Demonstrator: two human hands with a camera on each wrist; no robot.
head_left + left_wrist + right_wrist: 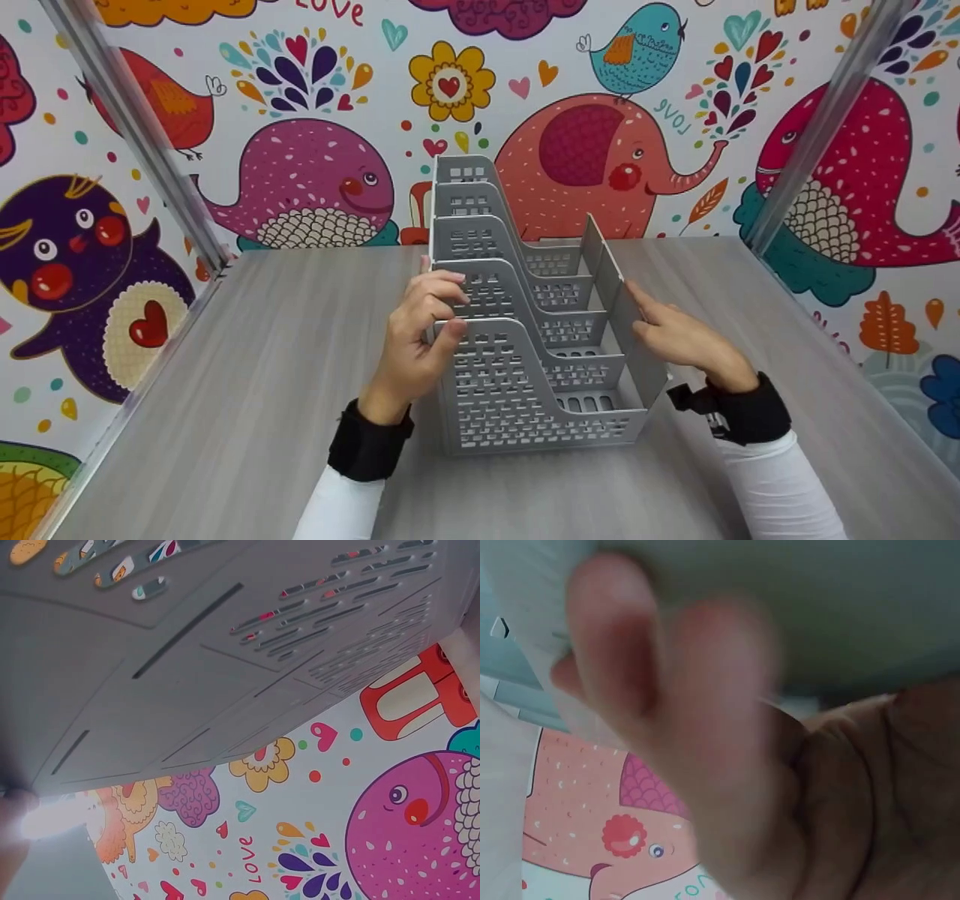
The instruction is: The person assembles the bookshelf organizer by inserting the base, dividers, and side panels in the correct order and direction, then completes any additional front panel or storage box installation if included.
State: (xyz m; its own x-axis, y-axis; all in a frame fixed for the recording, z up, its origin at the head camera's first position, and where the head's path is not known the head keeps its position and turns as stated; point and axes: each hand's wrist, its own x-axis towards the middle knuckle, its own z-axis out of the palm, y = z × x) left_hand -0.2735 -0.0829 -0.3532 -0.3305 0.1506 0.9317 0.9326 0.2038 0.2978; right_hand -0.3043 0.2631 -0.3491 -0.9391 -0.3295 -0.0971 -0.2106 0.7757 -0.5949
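Observation:
A grey plastic file organizer (495, 390) with several upright slots and perforated dividers stands on the table. My left hand (420, 330) grips its tall left side, fingers curled over the edge of a divider and thumb by the front panel. In the left wrist view the slotted side wall (202, 690) fills the upper part. On the other side, my right hand (686, 337) touches the low right wall, its index finger extended along it. The right wrist view shows fingers (727, 682) of that hand, blurred, against the grey wall.
The wood-grain table (285, 390) extends around the organizer. Behind it rises a wall (450, 142) printed with cartoon animals, and metal posts (150, 150) stand at the corners. Black bands (371, 442) wrap both wrists over white sleeves.

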